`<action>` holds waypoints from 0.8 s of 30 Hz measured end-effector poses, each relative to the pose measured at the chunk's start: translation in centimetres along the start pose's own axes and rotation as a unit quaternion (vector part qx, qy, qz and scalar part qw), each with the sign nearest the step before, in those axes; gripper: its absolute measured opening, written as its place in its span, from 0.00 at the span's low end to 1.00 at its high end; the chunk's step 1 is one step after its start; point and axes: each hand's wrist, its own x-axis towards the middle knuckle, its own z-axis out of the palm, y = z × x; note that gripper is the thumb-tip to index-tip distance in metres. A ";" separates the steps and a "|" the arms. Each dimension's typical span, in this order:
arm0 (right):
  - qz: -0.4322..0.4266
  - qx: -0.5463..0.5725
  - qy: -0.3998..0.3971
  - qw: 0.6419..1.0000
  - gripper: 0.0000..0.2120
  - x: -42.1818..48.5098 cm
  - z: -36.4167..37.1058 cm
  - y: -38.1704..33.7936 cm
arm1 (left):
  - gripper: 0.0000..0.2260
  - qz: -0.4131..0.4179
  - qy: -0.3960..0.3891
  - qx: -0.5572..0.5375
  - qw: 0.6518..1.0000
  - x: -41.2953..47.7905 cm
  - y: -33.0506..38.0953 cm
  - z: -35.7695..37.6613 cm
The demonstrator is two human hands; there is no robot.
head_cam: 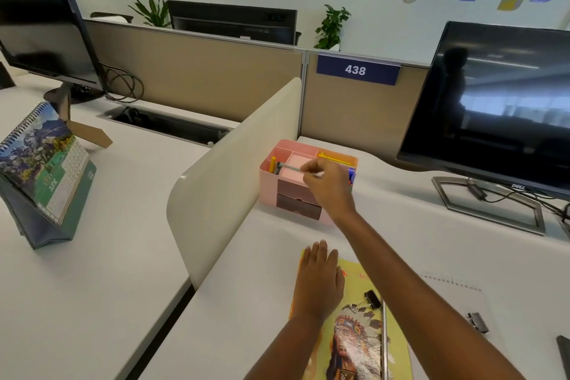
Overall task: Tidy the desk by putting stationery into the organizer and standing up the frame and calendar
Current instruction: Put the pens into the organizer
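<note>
the right hand pinches a thin pen near its back end, fingers curled round it. its grey tip points left over the organizer, above the left compartment where a yellow marker already stands. the left hand lies flat, fingers straight, holding nothing, palm down on the top of a yellow book.

the pen looks light and stiff, probably smooth plastic, so a fingertip pinch should be enough. held this far back, the tip may swing, so a hold nearer the middle would likely steer it better into the narrow slot. dropped from low down, it should come to no harm.

the right arm reaches forward nearly straight, wrist bent slightly down over the organizer's front drawers. the left forearm runs up from the bottom edge and seems to steady the book.

the organizer sits on the desk against the divider. a black clip lies on the book and a grey clip on a white notepad, both not yet put away. the calendar already stands on the neighbouring desk to the left. whether the brown card shape behind it is the frame, i cannot tell.
</note>
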 end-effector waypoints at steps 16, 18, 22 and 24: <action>-0.043 -0.147 -0.018 0.988 0.13 7.2 3.8 -0.2 | 0.19 0.018 0.004 -0.021 1.000 -0.6 0.8 -1.2; -0.038 -0.117 -0.012 0.992 0.12 7.0 4.1 -0.1 | 0.20 0.015 0.003 -0.020 1.000 -0.5 0.8 -1.3; -0.034 -0.061 0.014 0.997 0.12 5.6 3.5 0.7 | 0.18 0.018 0.020 -0.011 1.000 -0.5 0.7 -1.2; -0.034 -0.039 0.031 0.998 0.11 4.1 2.4 1.4 | 0.18 0.018 0.029 -0.012 0.999 -0.5 0.8 -1.3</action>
